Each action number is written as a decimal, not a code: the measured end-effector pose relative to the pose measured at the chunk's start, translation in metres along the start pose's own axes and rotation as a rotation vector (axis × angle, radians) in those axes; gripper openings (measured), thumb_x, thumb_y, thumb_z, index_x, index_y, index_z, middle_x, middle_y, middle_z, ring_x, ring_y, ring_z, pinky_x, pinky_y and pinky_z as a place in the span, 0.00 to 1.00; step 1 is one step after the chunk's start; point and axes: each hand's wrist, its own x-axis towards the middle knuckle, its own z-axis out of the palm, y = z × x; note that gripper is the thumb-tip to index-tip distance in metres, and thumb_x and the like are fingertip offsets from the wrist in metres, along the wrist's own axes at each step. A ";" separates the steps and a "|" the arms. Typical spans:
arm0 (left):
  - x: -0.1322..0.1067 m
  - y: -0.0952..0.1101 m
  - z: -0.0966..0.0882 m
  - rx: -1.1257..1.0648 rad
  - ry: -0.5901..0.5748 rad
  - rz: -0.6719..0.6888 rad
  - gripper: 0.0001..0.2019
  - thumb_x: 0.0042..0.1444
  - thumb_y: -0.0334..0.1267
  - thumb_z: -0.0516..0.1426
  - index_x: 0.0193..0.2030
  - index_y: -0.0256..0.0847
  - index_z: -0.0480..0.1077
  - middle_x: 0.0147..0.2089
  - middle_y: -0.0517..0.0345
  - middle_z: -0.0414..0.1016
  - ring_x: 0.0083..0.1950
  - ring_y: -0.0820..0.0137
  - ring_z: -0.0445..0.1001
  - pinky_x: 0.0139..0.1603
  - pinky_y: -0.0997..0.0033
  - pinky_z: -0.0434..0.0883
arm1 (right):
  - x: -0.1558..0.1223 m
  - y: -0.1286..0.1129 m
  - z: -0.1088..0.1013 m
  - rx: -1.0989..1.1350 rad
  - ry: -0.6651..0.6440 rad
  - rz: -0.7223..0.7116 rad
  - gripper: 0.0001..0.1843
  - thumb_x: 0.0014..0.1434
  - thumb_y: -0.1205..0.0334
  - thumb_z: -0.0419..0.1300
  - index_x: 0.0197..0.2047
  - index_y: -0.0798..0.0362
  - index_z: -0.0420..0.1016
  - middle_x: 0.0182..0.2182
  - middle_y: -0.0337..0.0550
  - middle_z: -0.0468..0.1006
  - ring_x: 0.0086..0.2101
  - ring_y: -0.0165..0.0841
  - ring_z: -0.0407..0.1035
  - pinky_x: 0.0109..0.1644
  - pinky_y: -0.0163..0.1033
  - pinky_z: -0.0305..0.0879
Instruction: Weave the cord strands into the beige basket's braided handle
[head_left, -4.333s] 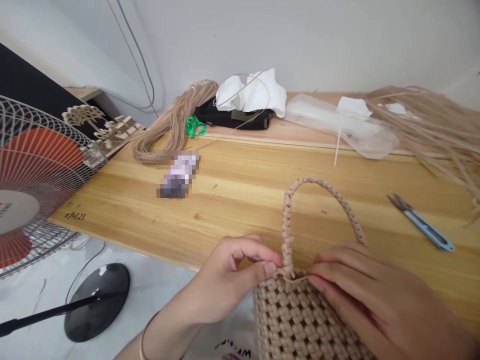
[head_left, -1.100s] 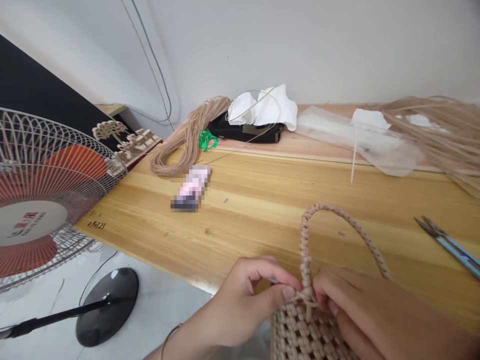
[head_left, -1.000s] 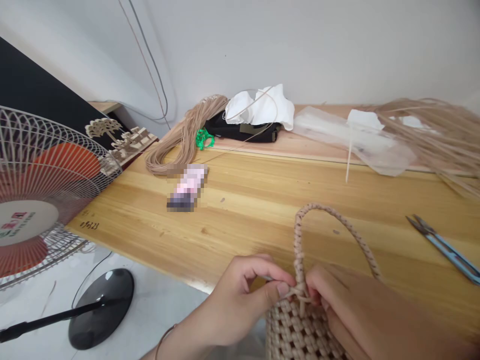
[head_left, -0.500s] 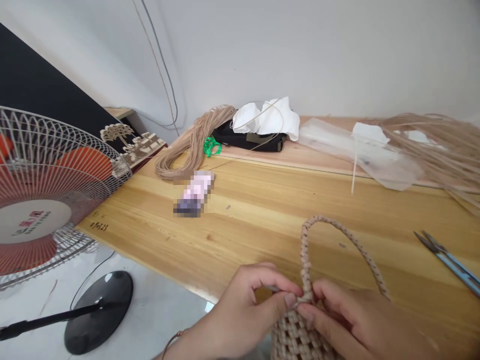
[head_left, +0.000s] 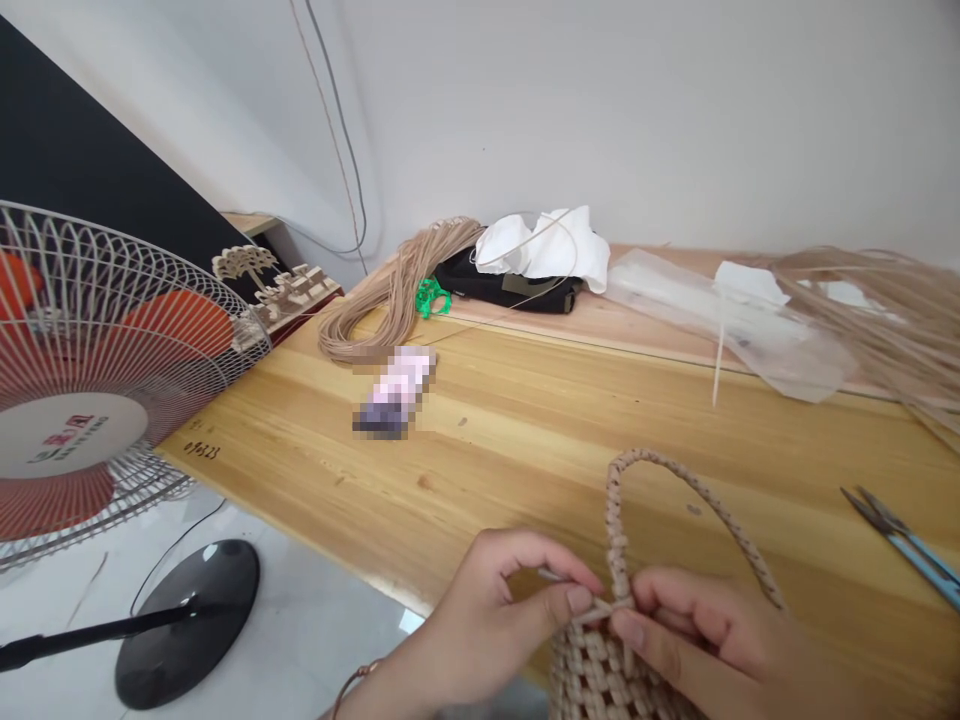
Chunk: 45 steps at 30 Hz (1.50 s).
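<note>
A tan woven basket [head_left: 592, 670] with a tall braided handle [head_left: 667, 462] is at the bottom of the view, its lower part cut off by the frame. On its left, my left hand [head_left: 502, 620] pinches a thin tan strand [head_left: 600, 608] between thumb and forefinger, close to the handle's base. My right hand [head_left: 697, 635] grips the basket rim just right of that base, thumb in front and fingers curled behind. Blue-handled thread snips [head_left: 904, 540] lie on the table to the right of my right hand.
A wooden table [head_left: 487, 480] stretches ahead. On it lie a pixelated phone-shaped object [head_left: 395, 392], a cord bundle [head_left: 360, 325], a green net scrap [head_left: 432, 298], a black pouch [head_left: 510, 290], white cloth [head_left: 544, 245], a plastic bag [head_left: 795, 355] and loose strands [head_left: 892, 300]. A fan [head_left: 90, 420] stands left.
The strand at the handle's base shows a little more between my fingertips, and my right thumb sits slightly farther from my left. The whole scene has shifted slightly in view.
</note>
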 end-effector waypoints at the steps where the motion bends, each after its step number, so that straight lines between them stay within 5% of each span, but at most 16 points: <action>1: 0.000 0.000 -0.001 0.010 -0.004 0.015 0.05 0.51 0.34 0.60 0.33 0.36 0.77 0.32 0.54 0.78 0.35 0.71 0.73 0.38 0.73 0.68 | 0.000 0.000 -0.001 0.018 -0.015 0.007 0.16 0.59 0.52 0.50 0.24 0.52 0.63 0.20 0.34 0.59 0.24 0.29 0.59 0.27 0.31 0.58; 12: -0.008 0.007 0.000 0.050 -0.011 0.066 0.08 0.50 0.33 0.62 0.38 0.36 0.75 0.37 0.52 0.75 0.39 0.68 0.73 0.41 0.70 0.69 | 0.001 -0.001 -0.002 0.135 -0.065 0.028 0.19 0.56 0.46 0.51 0.23 0.51 0.60 0.19 0.33 0.54 0.22 0.28 0.52 0.24 0.31 0.51; 26: -0.008 0.001 0.003 0.289 0.070 0.551 0.10 0.45 0.28 0.64 0.36 0.39 0.76 0.30 0.52 0.78 0.32 0.68 0.74 0.38 0.67 0.69 | 0.002 -0.002 0.000 0.249 -0.076 0.040 0.21 0.54 0.42 0.51 0.23 0.51 0.58 0.19 0.32 0.51 0.22 0.27 0.48 0.24 0.33 0.45; 33: -0.010 0.007 0.004 0.195 0.064 0.439 0.08 0.48 0.25 0.61 0.35 0.38 0.77 0.28 0.52 0.77 0.30 0.70 0.74 0.34 0.70 0.70 | 0.000 -0.009 -0.005 0.275 -0.115 0.070 0.21 0.54 0.43 0.54 0.24 0.52 0.62 0.18 0.30 0.51 0.21 0.25 0.46 0.22 0.31 0.42; 45: -0.010 0.005 0.003 0.366 0.103 0.568 0.10 0.50 0.25 0.60 0.37 0.42 0.76 0.30 0.56 0.77 0.31 0.71 0.74 0.34 0.70 0.70 | -0.004 -0.016 -0.011 0.156 -0.061 0.050 0.17 0.56 0.48 0.52 0.26 0.52 0.69 0.21 0.35 0.62 0.25 0.29 0.60 0.28 0.31 0.59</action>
